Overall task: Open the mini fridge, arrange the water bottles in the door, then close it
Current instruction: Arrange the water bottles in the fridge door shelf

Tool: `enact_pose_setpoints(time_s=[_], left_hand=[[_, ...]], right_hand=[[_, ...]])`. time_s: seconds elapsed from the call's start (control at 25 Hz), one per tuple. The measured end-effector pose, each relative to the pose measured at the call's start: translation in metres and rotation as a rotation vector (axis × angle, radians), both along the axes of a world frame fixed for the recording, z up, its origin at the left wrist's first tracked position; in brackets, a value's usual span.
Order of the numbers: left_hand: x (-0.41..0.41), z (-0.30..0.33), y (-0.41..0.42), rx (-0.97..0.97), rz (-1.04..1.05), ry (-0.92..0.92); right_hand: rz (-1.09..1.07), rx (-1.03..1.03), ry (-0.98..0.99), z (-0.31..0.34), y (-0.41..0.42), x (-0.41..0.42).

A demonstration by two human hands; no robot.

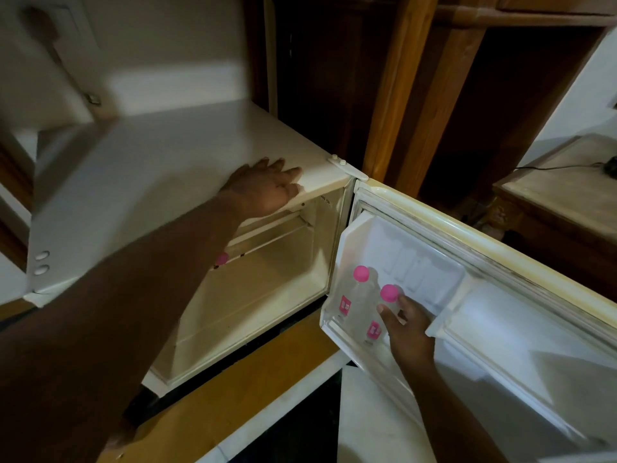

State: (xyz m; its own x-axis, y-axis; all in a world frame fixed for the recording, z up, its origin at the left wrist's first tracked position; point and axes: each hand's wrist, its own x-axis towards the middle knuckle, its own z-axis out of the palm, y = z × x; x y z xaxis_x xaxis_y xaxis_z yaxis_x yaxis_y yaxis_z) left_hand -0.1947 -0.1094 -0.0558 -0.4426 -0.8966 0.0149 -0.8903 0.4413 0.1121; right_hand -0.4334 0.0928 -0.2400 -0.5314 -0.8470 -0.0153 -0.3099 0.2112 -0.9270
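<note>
The white mini fridge (140, 182) stands with its door (500, 329) swung wide to the right. Two clear water bottles with pink caps stand upright in the door's shelf: one (359, 289) nearer the hinge, the other (387, 305) beside it. My right hand (407, 329) is wrapped around the second bottle just below its cap. My left hand (267, 188) lies flat on the front edge of the fridge's top, fingers spread, holding nothing. A third pink cap (221, 259) peeks out inside the cabinet, mostly hidden behind my left forearm.
Wooden cabinet posts (394, 88) rise behind the hinge side. A low wooden side table (561, 202) with a black cable stands at the right, behind the open door. A wood-coloured ledge (233, 389) with a white rim runs below the fridge.
</note>
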Motion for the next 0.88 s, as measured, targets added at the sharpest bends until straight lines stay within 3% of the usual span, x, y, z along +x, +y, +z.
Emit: enact_pose_setpoints(time_s=[0.12,0.24,0.28,0.48,0.6,0.68,0.8,0.88], left_hand=[[-0.002,0.003,-0.018,0.021,-0.014,0.001],[-0.002,0.000,-0.019,0.003,-0.003,-0.016],[0.000,0.001,-0.019,0.005,0.005,-0.025],[-0.004,0.000,-0.019,0.025,0.019,-0.022],[0.000,-0.001,-0.022,0.036,0.018,0.005],[-0.003,-0.005,-0.022,0.031,0.021,0.000],[-0.001,-0.005,-0.024,0.028,0.018,0.038],[0.002,-0.004,-0.024,0.030,0.018,0.029]], right_hand=[[-0.132,-0.033,-0.018,0.002,0.016,0.015],[-0.210,-0.033,0.284,-0.002,0.027,0.062],[-0.181,-0.064,0.299,0.000,0.024,0.091],[0.244,-0.183,-0.038,0.037,-0.074,0.199],[0.434,0.017,-0.262,0.039,-0.145,0.233],[0.473,0.104,-0.378,0.025,-0.170,0.248],[0.389,0.059,-0.231,0.013,-0.182,0.257],[0.351,0.040,-0.287,0.014,-0.179,0.259]])
